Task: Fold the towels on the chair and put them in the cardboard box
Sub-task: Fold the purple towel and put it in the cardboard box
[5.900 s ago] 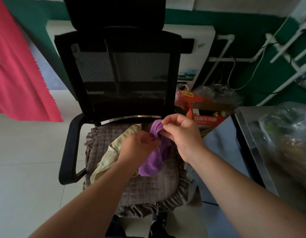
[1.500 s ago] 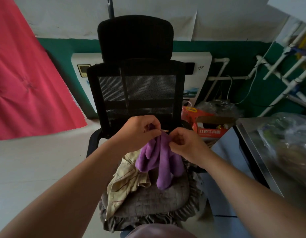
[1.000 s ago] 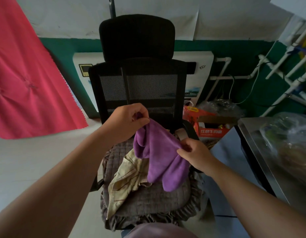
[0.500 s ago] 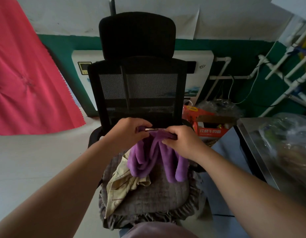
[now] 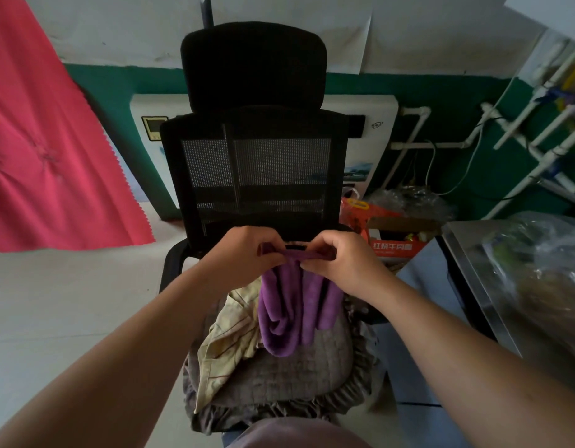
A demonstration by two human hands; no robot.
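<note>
A: Nearest to you: seat cushion (image 5: 289,379), grey quilted w/ ruffled edge, on the chair (image 5: 257,163). Cream striped towel (image 5: 228,337) lies crumpled on its left part, one end hanging over the front-left edge.

B: Hands?

A: Your left hand (image 5: 244,263) and right hand (image 5: 341,263) are close together, above the cushion, in front of the mesh backrest. Both pinch the top edge of the purple towel (image 5: 292,308), fingers curled tight on the fabric. A short taut strip spans btwn the two grips; the rest hangs in folds, lowest end touching the cushion just beside the cream towel.

B: Box?

A: Cardboard box (image 5: 396,237), orange print, open top, on the floor to the right beyond the chair, near a steel table (image 5: 473,270). Can't tell its contents. Pink cloth (image 5: 47,156) hangs far left.
</note>
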